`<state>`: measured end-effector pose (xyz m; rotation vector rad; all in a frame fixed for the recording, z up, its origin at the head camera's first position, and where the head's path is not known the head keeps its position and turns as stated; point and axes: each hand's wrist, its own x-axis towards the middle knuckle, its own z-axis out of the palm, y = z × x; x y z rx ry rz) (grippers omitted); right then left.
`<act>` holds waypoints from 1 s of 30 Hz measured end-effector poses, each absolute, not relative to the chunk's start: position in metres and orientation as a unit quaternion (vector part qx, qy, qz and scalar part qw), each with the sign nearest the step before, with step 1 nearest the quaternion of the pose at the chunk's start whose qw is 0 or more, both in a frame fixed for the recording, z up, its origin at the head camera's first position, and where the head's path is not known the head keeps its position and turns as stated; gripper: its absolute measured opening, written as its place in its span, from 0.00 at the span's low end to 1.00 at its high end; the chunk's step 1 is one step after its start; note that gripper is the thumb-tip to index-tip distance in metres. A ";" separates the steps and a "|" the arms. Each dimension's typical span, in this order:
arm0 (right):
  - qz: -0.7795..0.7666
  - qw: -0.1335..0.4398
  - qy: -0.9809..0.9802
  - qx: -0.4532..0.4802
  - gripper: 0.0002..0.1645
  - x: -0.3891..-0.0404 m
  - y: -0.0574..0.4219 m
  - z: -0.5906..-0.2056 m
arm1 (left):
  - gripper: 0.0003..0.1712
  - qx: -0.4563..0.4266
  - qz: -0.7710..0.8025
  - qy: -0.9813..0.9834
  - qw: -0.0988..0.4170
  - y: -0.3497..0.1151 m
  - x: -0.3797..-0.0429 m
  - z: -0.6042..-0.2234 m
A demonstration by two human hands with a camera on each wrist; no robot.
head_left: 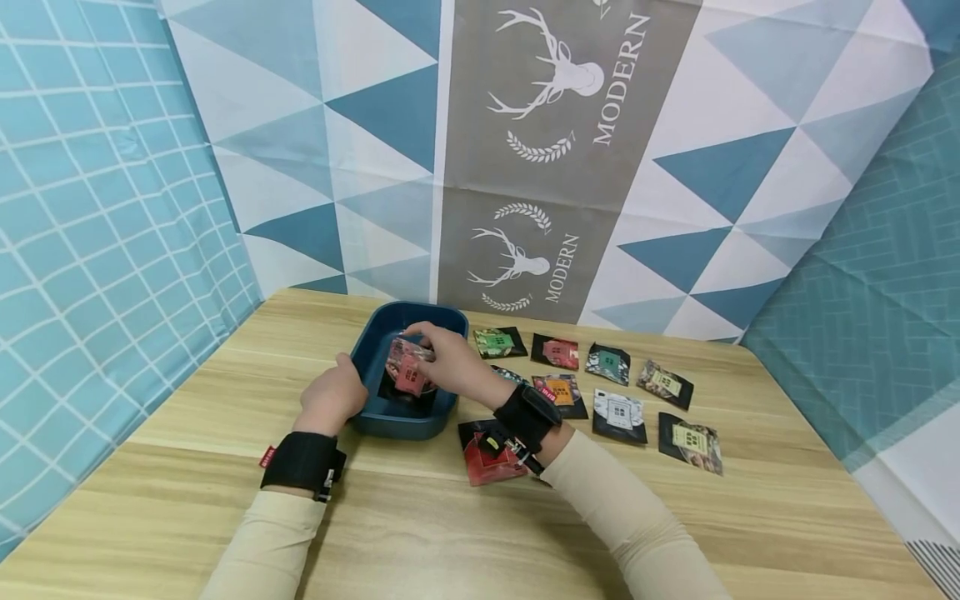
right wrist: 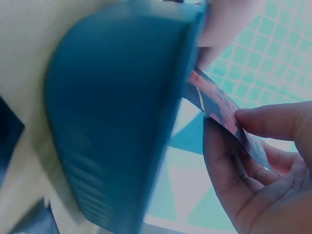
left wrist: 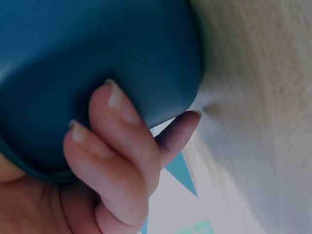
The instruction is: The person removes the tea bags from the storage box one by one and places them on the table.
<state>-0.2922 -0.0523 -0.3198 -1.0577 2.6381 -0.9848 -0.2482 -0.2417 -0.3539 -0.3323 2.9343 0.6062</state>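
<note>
A dark blue plastic bin stands on the table towards the back left. My left hand grips its near left rim, and in the left wrist view the curled fingers lie against the bin's outer wall. Over the bin's opening, my right hand holds a flat packet with a red label. The right wrist view shows this packet pinched between thumb and fingers, tilted, its far end passing behind the bin's rim. Most of the bin's floor is hidden by packet and hand.
Right of the bin, several flat packets lie in loose rows, among them a green one, an orange one and a white one. A red packet lies partly under my right wrist. A patterned cloth wall rises behind the wooden table.
</note>
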 end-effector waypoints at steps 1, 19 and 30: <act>-0.332 0.060 0.873 -0.353 0.26 -0.292 -0.050 -0.318 | 0.37 -0.110 0.200 0.972 0.063 -0.242 -0.248 -0.354; -0.347 -0.006 0.871 -0.347 0.19 -0.270 0.014 -0.284 | 0.35 -0.107 0.193 0.974 0.056 -0.243 -0.247 -0.354; -0.297 -0.001 0.892 -0.342 0.13 -0.253 0.072 -0.282 | 0.36 -0.116 0.195 0.972 0.055 -0.240 -0.249 -0.355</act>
